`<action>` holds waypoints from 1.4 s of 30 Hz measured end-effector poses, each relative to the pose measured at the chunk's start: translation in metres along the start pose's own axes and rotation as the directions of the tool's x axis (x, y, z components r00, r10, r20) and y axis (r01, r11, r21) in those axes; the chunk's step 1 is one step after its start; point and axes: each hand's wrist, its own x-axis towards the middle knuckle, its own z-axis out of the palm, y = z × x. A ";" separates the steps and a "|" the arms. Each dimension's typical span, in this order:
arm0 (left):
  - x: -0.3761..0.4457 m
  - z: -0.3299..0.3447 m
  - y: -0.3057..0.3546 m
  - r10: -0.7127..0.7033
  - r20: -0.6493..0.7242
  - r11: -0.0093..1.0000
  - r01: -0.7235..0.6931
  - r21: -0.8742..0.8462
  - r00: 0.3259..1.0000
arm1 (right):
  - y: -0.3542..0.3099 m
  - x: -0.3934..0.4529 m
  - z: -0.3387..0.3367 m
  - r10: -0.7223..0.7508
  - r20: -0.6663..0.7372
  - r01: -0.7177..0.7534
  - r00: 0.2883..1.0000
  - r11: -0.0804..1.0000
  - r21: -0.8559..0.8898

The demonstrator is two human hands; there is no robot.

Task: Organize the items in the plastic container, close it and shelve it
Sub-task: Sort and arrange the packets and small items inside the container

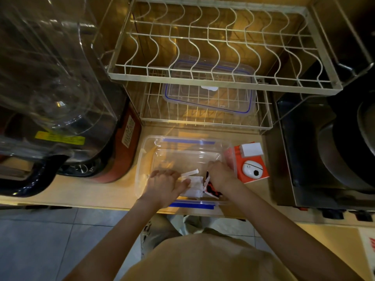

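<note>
Down on the counter, both hands sit inside the open plastic container [146,159]: left hand [165,184] flat on white packets [192,187], right hand [220,175] pinching a red-black sachet [212,190]; the orange box [251,165] waits at 3 o'clock, nearest the right.

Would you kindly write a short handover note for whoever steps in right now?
Left hand: inside the open plastic container, resting on white packets.
Right hand: also inside, gripping a red-and-black packet.
The orange box sits on the counter, right of the container.
The lid lies on the lower wire rack.
Done: a few items are in.
Left: finish arranging, fit the lid, shelve the container.
</note>
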 end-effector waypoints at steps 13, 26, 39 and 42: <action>0.000 0.000 0.002 -0.056 -0.041 0.998 0.054 -0.029 0.998 | -0.002 0.009 0.013 -0.024 -0.042 0.026 0.999 0.998 0.058; 0.003 0.001 0.004 -0.122 -0.021 0.992 0.121 -0.035 0.992 | 0.002 0.005 -0.001 -0.078 -0.001 0.078 0.997 0.996 0.031; 0.001 -0.002 0.005 -0.122 -0.016 0.991 0.121 -0.051 0.992 | 0.000 -0.003 0.015 -0.083 0.055 0.083 0.995 0.997 0.002; 0.000 -0.002 0.006 -0.119 -0.019 0.992 0.118 -0.049 0.993 | -0.001 -0.007 0.010 -0.125 0.064 0.126 0.990 0.992 -0.026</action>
